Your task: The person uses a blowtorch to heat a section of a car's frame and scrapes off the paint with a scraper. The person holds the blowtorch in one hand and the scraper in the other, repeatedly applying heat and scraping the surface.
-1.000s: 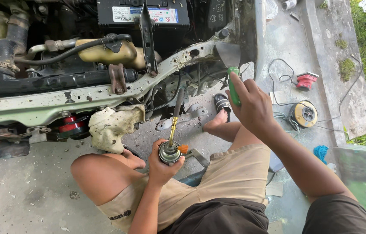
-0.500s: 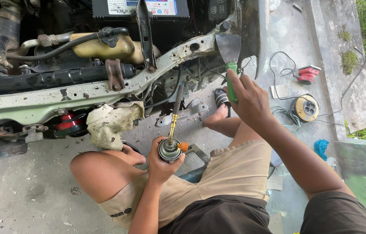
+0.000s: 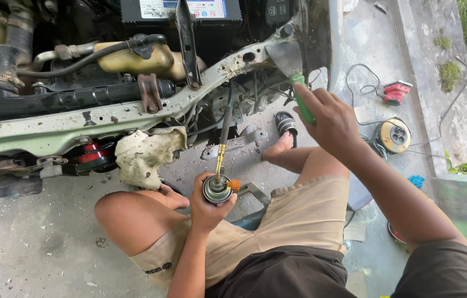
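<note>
My left hand (image 3: 207, 205) grips a small gas torch canister (image 3: 217, 190) with an orange knob; its brass and black nozzle (image 3: 223, 132) points up toward the car's front frame (image 3: 134, 113). My right hand (image 3: 330, 121) is raised at the frame's right end and holds a green-handled scraper (image 3: 301, 99), whose flat blade (image 3: 288, 58) lies against the bare metal there. I sit on the ground with knees bent in tan shorts.
Open engine bay above: black battery (image 3: 181, 14), yellowed coolant tank (image 3: 134, 58), hoses. A dirty rag (image 3: 145, 154) hangs under the frame beside a red horn (image 3: 94, 154). To the right lie a yellow cable reel (image 3: 394, 135), a red power tool (image 3: 396, 91), and grass beyond the kerb.
My right hand with the scraper has shifted slightly up along the frame's right end. The left hand and torch stay in place.
</note>
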